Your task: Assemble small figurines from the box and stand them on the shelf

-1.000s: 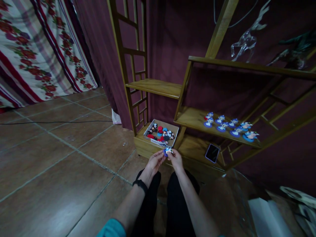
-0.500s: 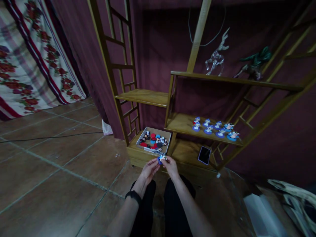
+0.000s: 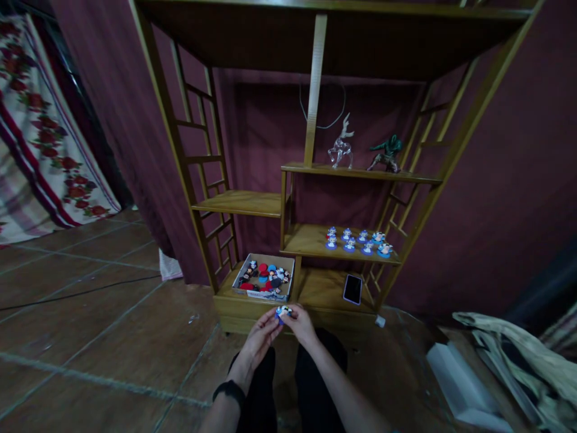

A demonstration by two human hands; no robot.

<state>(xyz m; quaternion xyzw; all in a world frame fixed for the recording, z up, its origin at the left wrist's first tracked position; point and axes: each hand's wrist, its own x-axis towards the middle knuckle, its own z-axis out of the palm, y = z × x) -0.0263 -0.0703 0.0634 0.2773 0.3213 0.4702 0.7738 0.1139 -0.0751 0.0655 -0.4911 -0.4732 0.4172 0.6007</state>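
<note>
A small figurine [image 3: 283, 311] in white and blue, with a round purple base, is held between my two hands in front of the shelf. My left hand [image 3: 262, 332] grips it by the base side, fingers closed. From the other side my right hand [image 3: 300, 323] pinches it with thumb and fingers. Just beyond them, a shallow cardboard box [image 3: 240, 284] holds several loose figurines and red, blue and dark round bases. Two rows of similar figurines [image 3: 349, 243] on round bases stand upright on the shelf board [image 3: 302, 242] to the right.
A phone [image 3: 353, 289] lies on the lower board. Higher up stand a clear deer figure [image 3: 341, 144] and a green-hooded figure [image 3: 388, 153]. Wooden posts frame the shelf. A white box [image 3: 464, 385] and cloth [image 3: 509, 343] lie on the floor at right; a cable [image 3: 81, 291] runs at left.
My view has shifted up and to the right, so the shelf sits lower and further left. Both hands still hold the figurine, which looks slightly turned.
</note>
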